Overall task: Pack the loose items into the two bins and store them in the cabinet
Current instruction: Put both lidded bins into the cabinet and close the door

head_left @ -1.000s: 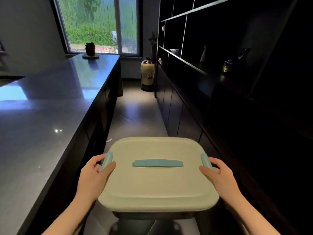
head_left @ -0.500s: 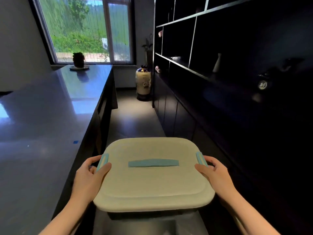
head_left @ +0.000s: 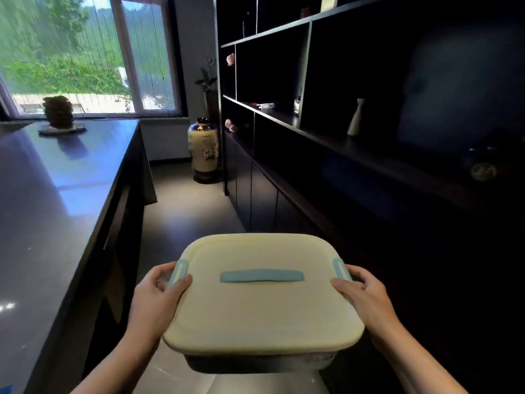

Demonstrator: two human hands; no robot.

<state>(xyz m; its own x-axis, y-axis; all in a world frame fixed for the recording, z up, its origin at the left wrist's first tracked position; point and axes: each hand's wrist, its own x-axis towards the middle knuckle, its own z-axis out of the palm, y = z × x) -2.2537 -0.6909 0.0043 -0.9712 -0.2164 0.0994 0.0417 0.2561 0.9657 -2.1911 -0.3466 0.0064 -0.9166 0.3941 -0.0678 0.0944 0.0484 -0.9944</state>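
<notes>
You held lidded bin (head_left: 262, 297) between hands: left hand (head_left: 154, 301) gripped left side latch, right hand (head_left: 366, 294) gripped right latch.

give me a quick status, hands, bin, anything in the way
Left hand and right hand both grip the lidded bin, carried in the aisle. Cabinet doors shut. Floor vase stands ahead.

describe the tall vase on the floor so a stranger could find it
Look below the window, at the aisle's far end beside the dark cabinet. The floor vase stands there upright: cream with flower painting and a dark blue neck, unlike the small white bottle on the shelf.
</notes>
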